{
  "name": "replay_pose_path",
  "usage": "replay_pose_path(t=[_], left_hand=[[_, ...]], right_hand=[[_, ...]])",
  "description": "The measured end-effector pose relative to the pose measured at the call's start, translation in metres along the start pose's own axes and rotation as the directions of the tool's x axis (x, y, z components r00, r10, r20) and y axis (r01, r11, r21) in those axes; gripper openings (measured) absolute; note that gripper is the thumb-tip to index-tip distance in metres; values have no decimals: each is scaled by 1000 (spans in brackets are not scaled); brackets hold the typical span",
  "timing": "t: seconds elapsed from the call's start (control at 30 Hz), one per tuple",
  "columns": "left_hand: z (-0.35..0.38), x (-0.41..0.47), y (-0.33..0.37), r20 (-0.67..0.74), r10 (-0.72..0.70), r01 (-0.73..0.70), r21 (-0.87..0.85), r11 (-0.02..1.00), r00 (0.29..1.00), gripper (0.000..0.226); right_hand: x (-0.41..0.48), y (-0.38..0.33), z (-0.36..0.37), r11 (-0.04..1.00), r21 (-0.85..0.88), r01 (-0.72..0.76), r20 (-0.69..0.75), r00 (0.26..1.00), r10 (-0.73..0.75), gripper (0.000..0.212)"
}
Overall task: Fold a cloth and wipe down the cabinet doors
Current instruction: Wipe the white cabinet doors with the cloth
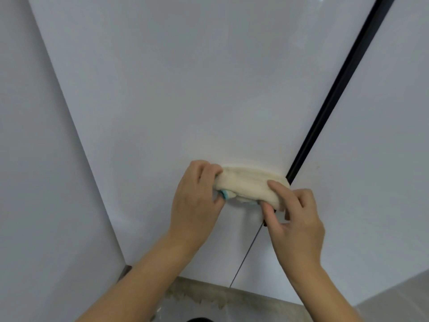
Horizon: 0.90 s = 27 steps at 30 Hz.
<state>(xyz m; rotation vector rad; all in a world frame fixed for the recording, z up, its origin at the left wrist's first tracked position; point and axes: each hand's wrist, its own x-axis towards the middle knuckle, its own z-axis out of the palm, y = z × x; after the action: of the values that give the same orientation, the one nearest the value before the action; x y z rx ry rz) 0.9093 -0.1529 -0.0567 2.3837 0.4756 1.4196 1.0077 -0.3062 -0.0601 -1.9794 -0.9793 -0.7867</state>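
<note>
A cream cloth (249, 184) with a teal edge is bunched into a thick folded strip, held up in front of a glossy white cabinet door (176, 94). My left hand (197, 201) grips the cloth's left end, fingers curled over its top and thumb under it. At the cloth's right end, my right hand (294, 217) pinches it between forefinger and thumb. Whether the cloth touches the door I cannot tell. A second white door (376, 159) stands to the right, past a black vertical strip (334, 94).
A white side panel (41, 159) runs down the left. A thin dark gap (243, 259) between the doors continues below my hands. Beneath the doors lies a stained beige floor strip (209, 296). A grey surface (399, 296) shows at the lower right.
</note>
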Motion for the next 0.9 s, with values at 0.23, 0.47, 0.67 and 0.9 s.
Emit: replay_pose_path(t=[0.23,0.47,0.67,0.9], left_hand=[[-18,10,30,537,-606,798,-514,316,586,31],[-20,28,51,604,-627,768,-640,-14,492,35],[-12,28,57,542,-681,738,-675,-3,493,36],[12,0,33,454,-744,725,-686,60,491,18]], right_hand=[[2,-7,-1,970,101,-222,211,957,198,35],[11,-19,-4,782,432,-450,265,892,367,29],[15,-15,-1,789,448,-420,249,906,341,23],[-12,-5,16,793,452,-408,237,912,334,38]])
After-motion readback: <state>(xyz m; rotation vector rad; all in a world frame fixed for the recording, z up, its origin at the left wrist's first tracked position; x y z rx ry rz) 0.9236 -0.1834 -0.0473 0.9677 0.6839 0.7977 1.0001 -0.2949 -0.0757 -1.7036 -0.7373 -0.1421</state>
